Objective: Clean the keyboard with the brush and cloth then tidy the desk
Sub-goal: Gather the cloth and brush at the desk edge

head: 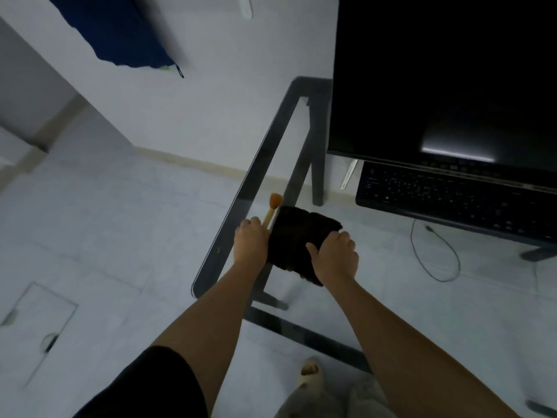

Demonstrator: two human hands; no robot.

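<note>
The person is standing at the left end of the glass desk (pixel 241 188) and is reaching with both arms to the corner of it; the left hand (pixel 251 239) is holding the brush (pixel 272 208) by the lower part of its handle, with the fingers curled, and the orange bristles are pointing away from the body; the right hand (pixel 334 257) is gripping the cloth (pixel 294 236), thumb on top and fingers bent over its right edge. The cloth is dark and folded, it is lying on the glass just beside the brush, and both hands are touching its sides. The keyboard (pixel 452 197) is resting further to the right, under the dark monitor (pixel 446 76), well apart from the hands, and nothing is lying on it.

I am judging that the step in hand is the taking or the placing of the two tools at the desk corner; which of the two it is, I cannot tell, because dust on the keys is too small to see. If the cleaning is not yet done, the next move is calling for carrying the brush to the right, over the keyboard, and sweeping between the keys with a light grip, while the cloth is waiting near the keyboard for the wiping; the glass edge is close, so the cloth could be slipping off if it is pulled carelessly.
</note>
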